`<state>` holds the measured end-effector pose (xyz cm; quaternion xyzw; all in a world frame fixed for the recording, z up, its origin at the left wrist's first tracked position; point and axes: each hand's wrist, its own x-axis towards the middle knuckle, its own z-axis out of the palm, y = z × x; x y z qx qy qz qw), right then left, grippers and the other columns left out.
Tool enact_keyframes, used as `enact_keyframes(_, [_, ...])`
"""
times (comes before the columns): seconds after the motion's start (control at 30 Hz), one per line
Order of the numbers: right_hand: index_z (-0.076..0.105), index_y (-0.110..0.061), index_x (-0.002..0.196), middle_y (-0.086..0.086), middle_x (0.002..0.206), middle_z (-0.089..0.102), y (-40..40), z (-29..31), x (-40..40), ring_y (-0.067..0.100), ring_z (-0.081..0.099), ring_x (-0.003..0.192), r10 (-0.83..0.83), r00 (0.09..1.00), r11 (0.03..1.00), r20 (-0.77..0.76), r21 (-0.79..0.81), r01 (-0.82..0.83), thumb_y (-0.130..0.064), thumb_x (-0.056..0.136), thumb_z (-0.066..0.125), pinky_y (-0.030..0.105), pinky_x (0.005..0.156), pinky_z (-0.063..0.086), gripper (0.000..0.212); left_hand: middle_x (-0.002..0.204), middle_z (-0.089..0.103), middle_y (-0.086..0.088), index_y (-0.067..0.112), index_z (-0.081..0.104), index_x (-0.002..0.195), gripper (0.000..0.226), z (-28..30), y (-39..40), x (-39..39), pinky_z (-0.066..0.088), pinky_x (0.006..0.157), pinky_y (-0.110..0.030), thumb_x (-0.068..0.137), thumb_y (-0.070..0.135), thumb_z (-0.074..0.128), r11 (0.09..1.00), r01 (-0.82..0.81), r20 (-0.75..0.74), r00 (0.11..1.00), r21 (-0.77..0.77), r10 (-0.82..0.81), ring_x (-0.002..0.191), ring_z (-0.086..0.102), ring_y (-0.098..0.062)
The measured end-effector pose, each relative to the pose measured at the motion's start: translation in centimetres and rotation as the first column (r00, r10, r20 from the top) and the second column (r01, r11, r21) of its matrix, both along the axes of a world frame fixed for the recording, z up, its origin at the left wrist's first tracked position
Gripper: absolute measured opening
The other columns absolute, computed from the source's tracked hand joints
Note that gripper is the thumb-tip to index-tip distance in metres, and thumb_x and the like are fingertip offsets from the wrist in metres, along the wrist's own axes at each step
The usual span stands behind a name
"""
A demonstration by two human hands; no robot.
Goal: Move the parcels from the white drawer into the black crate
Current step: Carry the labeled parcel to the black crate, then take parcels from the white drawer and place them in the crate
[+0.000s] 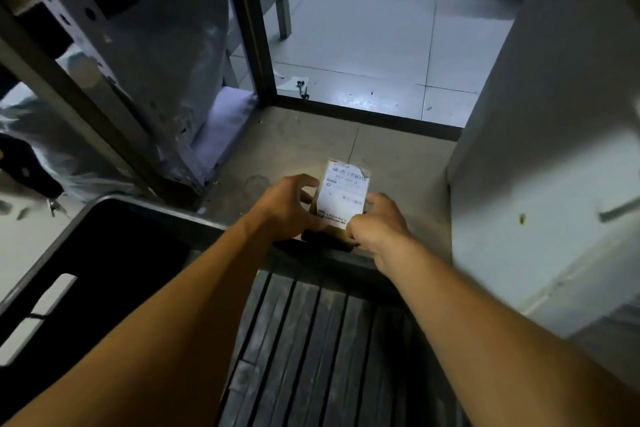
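Parcel point(344, 196), small brown box with white label up, long axis running away from the camera, held over a dusty floor slab point(301, 142) just beyond the far rim of the black crate point(114, 253). Gripped by left hand point(289, 206) and right hand point(379, 225), fingers curled round its near sides. White cabinet point(540, 166) right, metal shelving point(86, 55) left, pale tiled floor point(363, 45) beyond.

A brown cardboard parcel point(341, 199) carries a white label point(344, 196) printed with dark text and a barcode. The black crate point(104, 253) has a grey rim, beside a dark slatted panel point(311, 340) striped with black grooves. Pale grey floor tiles point(363, 55) show thin dark joints. A white cabinet point(554, 149) stands opposite a grey perforated metal rack point(79, 10).
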<state>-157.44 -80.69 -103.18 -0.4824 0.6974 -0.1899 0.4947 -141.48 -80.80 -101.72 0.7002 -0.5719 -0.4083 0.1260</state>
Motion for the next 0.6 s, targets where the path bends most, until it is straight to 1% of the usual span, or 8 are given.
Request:
enact_keyframes(0.13, [0.050, -0.019, 0.131, 0.007, 0.131, 0.062, -0.9, -1.1, 0.7, 0.027, 0.060, 0.111, 0.068, 0.988, 0.998, -0.139, 0.002, -0.068, -0.004, 0.090, 0.066, 0.034, 0.082, 0.056, 0.046, 0.128, 0.067, -0.007, 0.017, 0.060, 0.126, 0.049, -1.9, -0.9, 0.0, 0.056, 0.093, -0.034, 0.082, 0.017, 0.081, 0.997, 0.070, 0.123, 0.990, -0.006, -0.069, 0.114, 0.065, -0.025])
enact_keyframes(0.2, [0.050, -0.021, 0.130, 0.006, 0.130, 0.063, -1.0, -1.7, 0.8, 0.026, 0.061, 0.113, 0.080, 0.982, 0.997, -0.169, 0.009, -0.080, -0.007, 0.090, 0.070, 0.026, 0.071, 0.054, 0.046, 0.129, 0.066, -0.008, 0.016, 0.061, 0.127, 0.046, -2.5, -1.3, -0.3, 0.055, 0.094, -0.031, 0.085, 0.010, 0.077, 0.997, 0.075, 0.182, 0.980, 0.010, -0.075, 0.116, 0.064, -0.026])
enact_keyframes(0.27, [0.051, -0.022, 0.129, 0.005, 0.130, 0.064, -0.8, -2.0, 0.7, 0.024, 0.062, 0.110, 0.107, 0.975, 0.994, -0.195, 0.012, -0.107, -0.008, 0.091, 0.070, 0.021, 0.060, 0.045, 0.045, 0.130, 0.066, -0.007, 0.016, 0.063, 0.127, 0.042, -2.9, -1.5, -0.3, 0.054, 0.088, -0.027, 0.087, 0.007, 0.073, 0.996, 0.087, 0.213, 0.973, 0.025, -0.090, 0.116, 0.064, -0.026])
enact_keyframes(0.33, [0.050, -0.023, 0.130, 0.005, 0.129, 0.063, -0.3, -1.4, 0.7, 0.026, 0.061, 0.112, 0.182, 0.945, 0.981, -0.272, -0.008, -0.192, -0.010, 0.090, 0.068, 0.025, 0.069, 0.049, 0.046, 0.134, 0.064, -0.006, 0.015, 0.062, 0.128, 0.040, -2.8, -1.4, -0.3, 0.053, 0.090, -0.028, 0.089, 0.012, 0.072, 0.989, 0.134, 0.221, 0.965, 0.056, -0.143, 0.118, 0.063, -0.026])
enact_keyframes(0.4, [0.047, -0.022, 0.136, 0.007, 0.130, 0.059, 1.0, 0.2, 0.5, 0.028, 0.059, 0.114, 0.279, 0.862, 0.943, -0.423, -0.049, -0.329, -0.014, 0.088, 0.068, 0.035, 0.083, 0.053, 0.053, 0.137, 0.062, -0.006, 0.014, 0.058, 0.133, 0.044, -1.4, -1.1, -0.7, 0.049, 0.089, -0.026, 0.092, 0.020, 0.071, 0.983, 0.173, 0.249, 0.951, 0.063, -0.184, 0.120, 0.061, -0.024])
enact_keyframes(0.5, [0.036, -0.021, 0.148, 0.009, 0.140, 0.048, 4.0, 3.4, 0.0, 0.029, 0.048, 0.126, 0.392, 0.717, 0.834, -0.576, -0.106, -0.542, -0.016, 0.092, 0.063, 0.038, 0.098, 0.050, 0.063, 0.132, 0.064, -0.005, 0.017, 0.059, 0.132, 0.039, 2.0, 0.5, -1.6, 0.042, 0.075, -0.018, 0.094, 0.019, 0.066, 0.982, 0.152, 0.286, 0.951, -0.114, -0.114, 0.112, 0.063, -0.021])
enact_keyframes(0.53, [0.034, -0.021, 0.150, 0.008, 0.144, 0.046, 5.1, 4.5, -0.4, 0.029, 0.045, 0.130, 0.406, 0.694, 0.802, -0.595, -0.133, -0.583, -0.018, 0.093, 0.061, 0.039, 0.104, 0.046, 0.063, 0.131, 0.064, -0.005, 0.018, 0.059, 0.131, 0.037, 3.5, 1.3, -2.0, 0.043, 0.075, -0.018, 0.094, 0.019, 0.065, 0.968, 0.153, 0.305, 0.948, -0.198, -0.087, 0.110, 0.063, -0.021])
enact_keyframes(0.6, [0.033, -0.021, 0.152, 0.006, 0.149, 0.043, 7.4, 6.7, -1.2, 0.027, 0.040, 0.134, 0.406, 0.662, 0.747, -0.630, -0.190, -0.638, -0.022, 0.095, 0.059, 0.039, 0.110, 0.040, 0.062, 0.137, 0.057, -0.005, 0.019, 0.056, 0.136, 0.042, 6.2, 3.3, -2.3, 0.045, 0.085, -0.023, 0.095, 0.020, 0.064, 0.930, 0.197, 0.357, 0.931, -0.310, -0.078, 0.117, 0.059, -0.023])
